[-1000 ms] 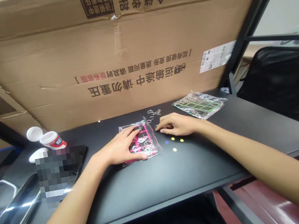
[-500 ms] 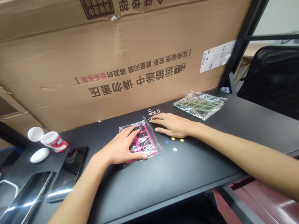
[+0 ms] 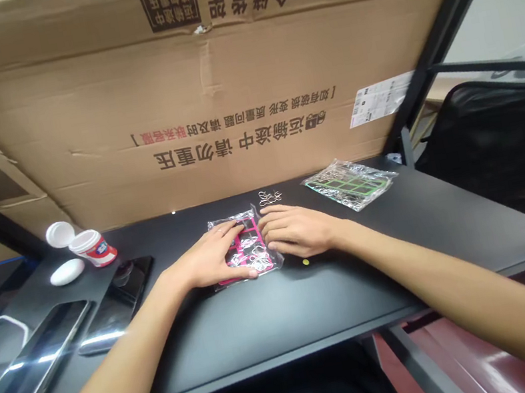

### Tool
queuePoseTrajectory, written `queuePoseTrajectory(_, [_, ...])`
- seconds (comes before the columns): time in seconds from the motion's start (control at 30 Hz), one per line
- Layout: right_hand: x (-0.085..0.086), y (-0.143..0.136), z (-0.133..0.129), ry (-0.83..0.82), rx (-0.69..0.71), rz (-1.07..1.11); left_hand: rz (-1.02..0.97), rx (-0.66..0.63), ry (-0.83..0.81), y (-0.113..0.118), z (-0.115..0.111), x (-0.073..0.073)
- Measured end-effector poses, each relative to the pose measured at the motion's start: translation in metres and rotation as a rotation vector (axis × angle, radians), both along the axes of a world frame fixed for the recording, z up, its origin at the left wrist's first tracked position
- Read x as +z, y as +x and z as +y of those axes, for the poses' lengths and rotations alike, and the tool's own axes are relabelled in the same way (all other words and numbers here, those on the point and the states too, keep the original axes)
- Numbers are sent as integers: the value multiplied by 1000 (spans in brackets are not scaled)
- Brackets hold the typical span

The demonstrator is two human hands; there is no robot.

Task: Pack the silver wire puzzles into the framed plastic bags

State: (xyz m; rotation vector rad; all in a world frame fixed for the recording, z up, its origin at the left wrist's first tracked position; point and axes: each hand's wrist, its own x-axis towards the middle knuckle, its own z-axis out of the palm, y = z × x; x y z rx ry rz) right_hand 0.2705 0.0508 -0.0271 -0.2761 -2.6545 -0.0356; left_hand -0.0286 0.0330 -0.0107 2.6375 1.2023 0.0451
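My left hand [image 3: 210,258] lies flat with its fingers spread over a clear plastic bag [image 3: 261,241]. Inside that bag are a pink-and-black grid piece and several small silvery metal pieces. At the bag's right edge, my right hand [image 3: 303,230] has its fingers drawn together and curled down; whatever they hold is hidden. Just beyond its fingertips lies a small cluster of wire hooks or rings [image 3: 270,198]. A small yellow disc [image 3: 305,262] sits on the table below the right hand.
A second clear bag with a green grid [image 3: 352,184] lies at the back right. On the left are an open white-and-red jar [image 3: 99,248], a white oval object [image 3: 67,272], and two dark phones [image 3: 122,296]. Cardboard [image 3: 220,68] stands behind the table.
My right hand has moved slightly left and nearer, onto the bag's edge, with its fingers curling in. It now covers most of the small coloured discs. The left hand stays in place.
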Motion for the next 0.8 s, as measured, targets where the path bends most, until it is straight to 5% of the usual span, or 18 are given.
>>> queuePoseTrajectory(0.2, [-7,9,3,-264,-32,-34,-60,-17,13,-2,2,-3])
queuePoseTrajectory(0.57, [-1,13,4,-402,-75,-51,-12,-10,-48,-4,-2,2])
queuePoseTrajectory(0.8, [-12,35,29,-294,-406,-55,-11,-18,-13,-6,1,0])
